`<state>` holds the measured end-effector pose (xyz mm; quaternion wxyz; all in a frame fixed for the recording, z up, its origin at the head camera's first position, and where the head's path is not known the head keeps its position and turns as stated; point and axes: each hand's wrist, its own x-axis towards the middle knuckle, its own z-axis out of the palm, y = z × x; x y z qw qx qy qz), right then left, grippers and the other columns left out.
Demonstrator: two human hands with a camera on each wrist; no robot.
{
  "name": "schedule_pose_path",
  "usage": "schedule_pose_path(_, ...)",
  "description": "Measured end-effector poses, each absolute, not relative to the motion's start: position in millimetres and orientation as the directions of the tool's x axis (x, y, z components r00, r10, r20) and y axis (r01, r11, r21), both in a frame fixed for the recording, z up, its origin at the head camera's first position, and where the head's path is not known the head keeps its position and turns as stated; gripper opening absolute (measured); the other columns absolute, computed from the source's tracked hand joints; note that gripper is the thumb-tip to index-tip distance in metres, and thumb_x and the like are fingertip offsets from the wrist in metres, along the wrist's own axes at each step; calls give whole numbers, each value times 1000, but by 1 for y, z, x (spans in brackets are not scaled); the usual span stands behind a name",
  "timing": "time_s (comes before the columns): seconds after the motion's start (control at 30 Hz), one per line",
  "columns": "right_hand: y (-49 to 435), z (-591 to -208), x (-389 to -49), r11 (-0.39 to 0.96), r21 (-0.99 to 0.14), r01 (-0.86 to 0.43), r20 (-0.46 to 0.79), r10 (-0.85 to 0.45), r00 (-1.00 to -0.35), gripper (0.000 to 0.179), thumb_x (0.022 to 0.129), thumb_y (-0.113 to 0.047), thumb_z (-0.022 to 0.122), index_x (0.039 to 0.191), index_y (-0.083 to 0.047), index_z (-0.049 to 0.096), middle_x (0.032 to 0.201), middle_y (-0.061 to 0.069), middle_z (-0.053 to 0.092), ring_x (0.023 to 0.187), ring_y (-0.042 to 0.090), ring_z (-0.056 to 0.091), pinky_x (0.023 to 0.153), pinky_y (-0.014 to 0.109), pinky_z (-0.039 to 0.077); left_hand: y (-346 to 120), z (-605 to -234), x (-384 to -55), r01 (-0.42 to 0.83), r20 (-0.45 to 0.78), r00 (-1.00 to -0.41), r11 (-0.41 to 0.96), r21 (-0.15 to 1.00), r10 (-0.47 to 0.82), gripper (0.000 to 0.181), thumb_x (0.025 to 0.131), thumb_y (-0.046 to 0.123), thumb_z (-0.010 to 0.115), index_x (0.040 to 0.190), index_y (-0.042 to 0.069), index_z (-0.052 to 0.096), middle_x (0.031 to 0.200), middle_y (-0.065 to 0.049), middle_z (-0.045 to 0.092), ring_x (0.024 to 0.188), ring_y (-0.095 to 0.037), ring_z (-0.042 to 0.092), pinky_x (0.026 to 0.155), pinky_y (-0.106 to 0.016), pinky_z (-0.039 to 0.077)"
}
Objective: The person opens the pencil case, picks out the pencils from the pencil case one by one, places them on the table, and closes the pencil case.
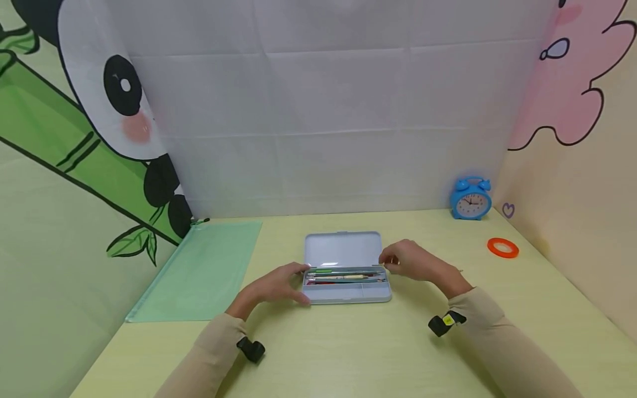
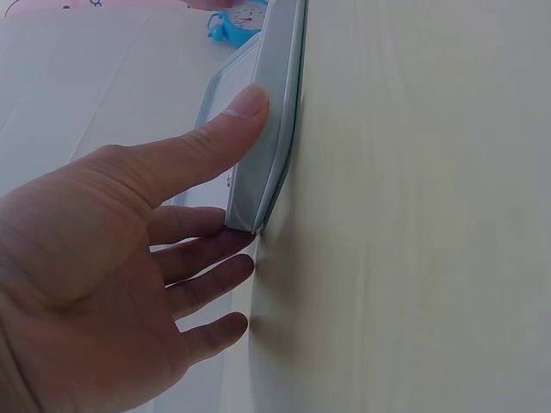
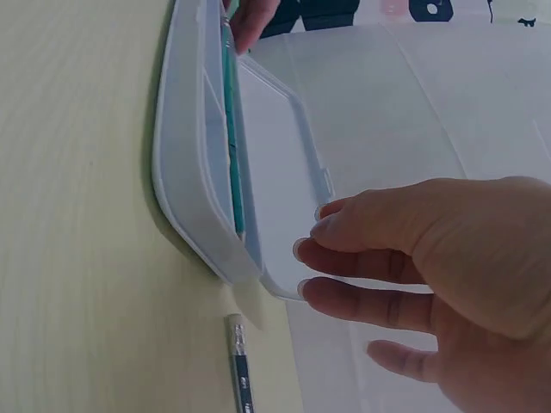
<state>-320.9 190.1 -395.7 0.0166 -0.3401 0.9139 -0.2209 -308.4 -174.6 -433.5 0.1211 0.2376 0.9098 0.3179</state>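
A pale pencil case lies on the table with its lid raised behind it. Several pencils, some green, lie in its long compartment. My left hand holds the case's left end. In the left wrist view its thumb rests on the front wall, the fingers at the end. My right hand is by the lower right corner of the lid, fingers loosely bent. Its fingertips overlap the lid's edge in the right wrist view; I cannot tell whether they touch it. Nothing shows in that hand.
Beyond the case's right end, a dark pencil with an eraser lies on the table. A blue alarm clock stands at the back right, an orange ring in front of it. A green sheet covers the table's left side.
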Motion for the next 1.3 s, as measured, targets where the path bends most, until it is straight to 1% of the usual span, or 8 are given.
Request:
schedule_pose_path(0.13, 180, -402, -320, 654, -415, -632, 119, -650, -751, 13, 92, -1, 68, 102, -2, 75, 92, 3, 70, 74, 11, 56, 66, 23, 52, -175, -433, -309, 354, -72, -858, 687, 634, 508, 88, 74, 29, 90, 145, 0, 47, 143, -14, 50, 134, -32, 44, 113, -51, 33)
schedule_pose_path(0.33, 170, -411, -318, 607, -405, -684, 142, -697, -703, 10, 90, 1, 68, 97, -3, 75, 87, -2, 69, 73, 8, 55, 67, 24, 51, -175, -433, -309, 348, -78, -858, 687, 638, 507, 88, 74, 30, 90, 145, 0, 47, 143, -13, 51, 133, -32, 44, 114, -50, 33)
schedule_pose_path(0.47, 165, -415, -318, 585, -410, -700, 154, -712, -685, 10, 91, 1, 68, 96, -2, 75, 88, 1, 71, 75, 8, 57, 69, 24, 53, -175, -433, -308, 347, -80, -857, 685, 641, 509, 89, 74, 30, 90, 146, 0, 47, 143, -14, 50, 134, -32, 43, 114, -51, 32)
schedule_pose_path(0.57, 162, -417, -318, 580, -387, -717, 165, -721, -673, 9, 90, 2, 68, 95, -2, 76, 89, 3, 71, 75, 8, 59, 70, 25, 54, -176, -433, -308, 350, -79, -856, 685, 639, 511, 89, 75, 30, 90, 146, 0, 46, 143, -14, 50, 133, -32, 44, 113, -51, 33)
schedule_pose_path(0.63, 160, -418, -319, 581, -367, -727, 169, -727, -666, 10, 89, 3, 69, 94, -3, 75, 88, 2, 71, 74, 9, 58, 70, 26, 54, -176, -433, -308, 355, -77, -854, 685, 636, 514, 89, 75, 31, 90, 146, 0, 46, 143, -14, 50, 133, -32, 44, 113, -51, 33)
schedule_pose_path(0.87, 154, -420, -319, 616, -337, -713, 139, -716, -684, 9, 89, 1, 72, 94, -6, 76, 87, -3, 70, 74, 10, 56, 72, 25, 54, -175, -431, -306, 349, -81, -854, 680, 644, 514, 90, 74, 32, 90, 146, 0, 46, 143, -14, 50, 133, -32, 44, 113, -51, 33)
schedule_pose_path(1.07, 149, -418, -318, 612, -289, -736, 153, -730, -667, 8, 87, 1, 74, 89, -7, 74, 79, -5, 65, 68, 10, 52, 65, 24, 49, -175, -432, -305, 360, -74, -851, 680, 639, 520, 89, 74, 30, 91, 145, -2, 47, 142, -14, 51, 133, -32, 45, 113, -51, 34)
schedule_pose_path(1.3, 144, -414, -319, 640, -227, -734, 102, -734, -671, 8, 88, 1, 72, 89, -7, 74, 78, -6, 64, 67, 9, 50, 64, 24, 48, -175, -433, -307, 361, -72, -851, 680, 639, 520, 89, 74, 30, 91, 145, -1, 47, 141, -13, 52, 132, -30, 45, 114, -50, 33)
